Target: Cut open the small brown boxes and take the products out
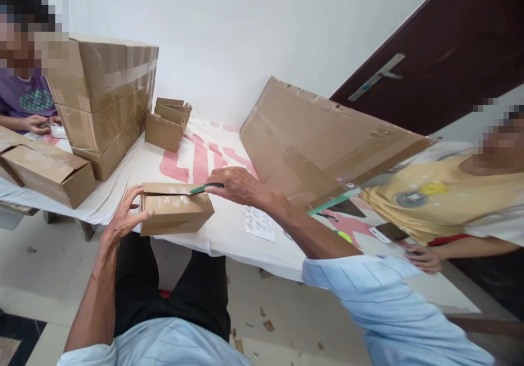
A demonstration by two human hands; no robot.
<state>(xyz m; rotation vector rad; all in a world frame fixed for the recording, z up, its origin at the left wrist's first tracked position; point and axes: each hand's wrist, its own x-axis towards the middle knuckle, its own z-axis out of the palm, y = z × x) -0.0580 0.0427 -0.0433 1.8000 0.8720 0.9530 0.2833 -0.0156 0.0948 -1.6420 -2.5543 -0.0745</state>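
A small cardboard box [177,213] lies near the table's front edge, with a dark slit along the seam of its top. My left hand [126,213] grips the box's left end, thumb on the front side and fingers over the top edge. In my right hand [231,184] is a green utility knife [206,188], its tip at the right part of the seam. The fingers of this hand are closed round the knife. A sheet of paper with handwritten marks [259,224] lies to the right of the box.
Large taped cartons [112,90] are stacked at the left, beside a closed box [49,169]. An open small box [166,128] stands behind. A big cardboard panel [311,136] leans at the right. One person sits at each side; a phone [392,231] lies near the right one.
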